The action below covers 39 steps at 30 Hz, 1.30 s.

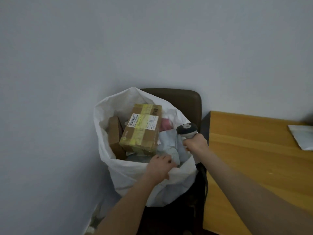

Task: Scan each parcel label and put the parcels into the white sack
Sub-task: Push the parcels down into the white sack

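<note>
Upright scanner, head facing sack

The white sack sits on a dark chair by the wall, stuffed with a taped cardboard box, a smaller box and a soft grey parcel. Left hand grips the sack's near rim, and right hand holds the scanner over the opening. The wooden table on the right has a pale envelope on it.

A white label with a barcode and lines of digits is stuck on the taped cardboard box; nothing on it can be read. A second barcode is printed near the box's far corner.
</note>
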Tool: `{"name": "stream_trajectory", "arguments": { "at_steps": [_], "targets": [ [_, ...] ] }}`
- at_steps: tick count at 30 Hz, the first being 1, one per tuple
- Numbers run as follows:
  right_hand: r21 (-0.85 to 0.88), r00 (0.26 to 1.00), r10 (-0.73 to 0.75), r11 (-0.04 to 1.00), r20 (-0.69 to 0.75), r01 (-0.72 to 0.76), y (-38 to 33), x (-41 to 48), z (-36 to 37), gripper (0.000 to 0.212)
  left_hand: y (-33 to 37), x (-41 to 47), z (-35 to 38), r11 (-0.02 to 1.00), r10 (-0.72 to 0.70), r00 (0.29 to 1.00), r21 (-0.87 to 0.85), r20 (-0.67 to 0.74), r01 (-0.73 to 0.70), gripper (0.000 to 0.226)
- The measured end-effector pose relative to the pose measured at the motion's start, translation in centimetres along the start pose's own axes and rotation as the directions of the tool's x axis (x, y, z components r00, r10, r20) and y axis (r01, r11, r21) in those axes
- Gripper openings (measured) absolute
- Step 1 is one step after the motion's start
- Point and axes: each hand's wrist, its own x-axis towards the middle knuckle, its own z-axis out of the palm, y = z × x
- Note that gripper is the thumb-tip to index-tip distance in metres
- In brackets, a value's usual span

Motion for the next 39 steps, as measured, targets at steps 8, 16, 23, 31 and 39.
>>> {"name": "stream_trajectory", "arguments": {
  "at_steps": [8, 16, 23, 31, 39],
  "targets": [
    [0.148, 0.991, 0.106, 0.985, -0.087, -0.092, 1.8, 0.2, -2.7, 0.035, -5.1, 0.0, -7.4, 0.726, -0.526, 0.821, -0.620, -0.221, 0.298, 0.042],
    [0.340, 0.993, 0.119, 0.935, -0.025, -0.103, 0.3, 2.2, -4.3, 0.036, -7.4, 2.3, -12.4, 0.748, -0.249, 0.914, -0.536, 0.320, 0.391, 0.031],
    [0.376, 0.971, 0.239, 0.899, 0.006, -0.223, -0.1, 5.6, -3.2, 0.036, -7.2, 9.5, -13.9, 0.869, -0.242, 0.966, -0.423, 0.086, 0.256, 0.016],
    [0.188, 0.943, 0.320, 0.935, -0.089, -0.299, 2.3, 10.3, -0.3, 0.020, -11.7, 20.6, -10.5, 0.999, -0.051, 0.999, 0.009, -0.020, 0.051, 0.070],
    [0.127, 0.919, 0.305, 0.951, -0.249, -0.281, 0.9, 12.8, -0.4, 0.037, -14.1, 25.3, -12.5, 0.977, -0.210, 0.971, -0.047, -0.117, 0.206, 0.020]
  ]
}}
